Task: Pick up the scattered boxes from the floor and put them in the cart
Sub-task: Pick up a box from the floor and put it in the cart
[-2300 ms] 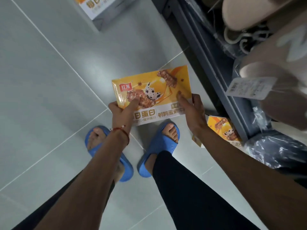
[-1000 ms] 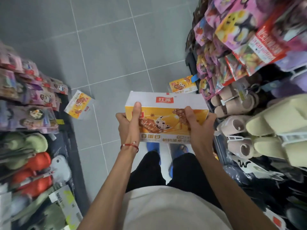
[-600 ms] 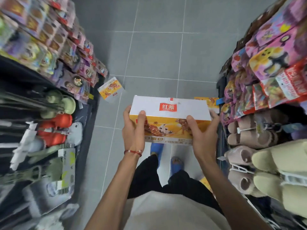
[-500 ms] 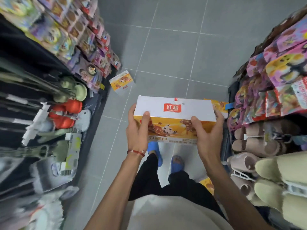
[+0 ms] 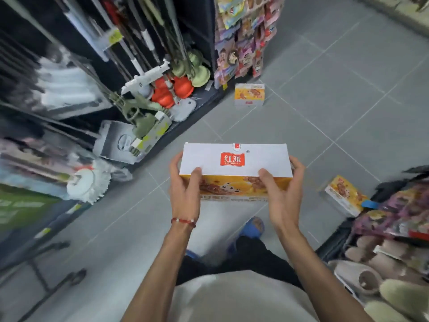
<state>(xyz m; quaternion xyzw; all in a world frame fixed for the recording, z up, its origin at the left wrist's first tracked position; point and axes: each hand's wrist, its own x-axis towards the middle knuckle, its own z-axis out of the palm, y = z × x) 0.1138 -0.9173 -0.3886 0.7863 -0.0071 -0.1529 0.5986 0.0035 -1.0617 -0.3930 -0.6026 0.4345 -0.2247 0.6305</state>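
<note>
Box is being held in the air in front of the torso, mid-aisle. Its long axis is running left–right across the body, with the white logo face tilting up at the camera and the orange printed face pointing back toward the person. Left hand is gripping the left end, thumb lying on the white face and fingers wrapping behind. Right hand is gripping the right end the same way.

Far long edge is facing open grey floor ahead and to the right, so there is room that way. Mop rack is crowding in on the left, and slipper shelf is closing off the lower right.

Two more are lying on the floor: second box is sitting at the foot of the rack ahead, and third box is leaning by the shelf, near the right hand.

Versus half a second ago, the grip is staying the same and the white face is showing more. The view is swinging left, so the second box is sitting ahead rather than up-left
</note>
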